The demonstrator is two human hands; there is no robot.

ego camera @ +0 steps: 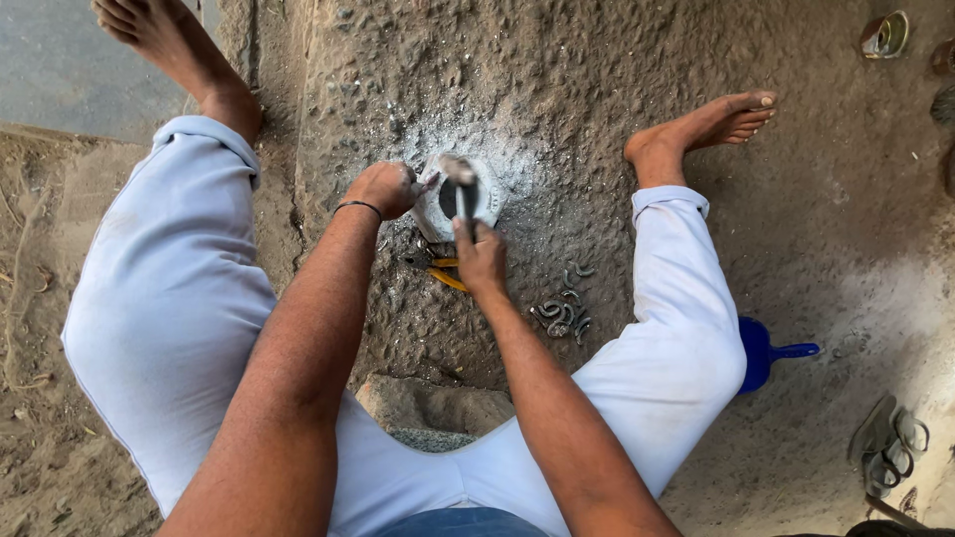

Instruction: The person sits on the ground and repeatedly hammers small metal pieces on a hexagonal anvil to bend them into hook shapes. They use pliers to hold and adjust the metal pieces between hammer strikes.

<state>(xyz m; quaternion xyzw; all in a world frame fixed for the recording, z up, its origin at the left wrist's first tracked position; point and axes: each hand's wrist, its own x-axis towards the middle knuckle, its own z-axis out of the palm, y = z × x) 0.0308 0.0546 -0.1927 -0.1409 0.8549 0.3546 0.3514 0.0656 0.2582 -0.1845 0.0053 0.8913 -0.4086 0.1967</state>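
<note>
I sit on rough earth with my legs spread, in white trousers and barefoot. My right hand (480,257) grips the handle of a small hammer (459,179), whose head hovers over a round metal block (487,204) with a dark hole, set in the ground amid grey-white dust. My left hand (386,187) is closed on a small metal piece at the block's left rim; the piece is mostly hidden by my fingers. A dark band circles my left wrist.
Yellow-handled pliers (446,275) lie just below my right hand. A pile of several small curved metal pieces (564,313) lies near my right knee. A blue scoop (766,352) sits behind my right leg. Sandals (888,444) lie at lower right.
</note>
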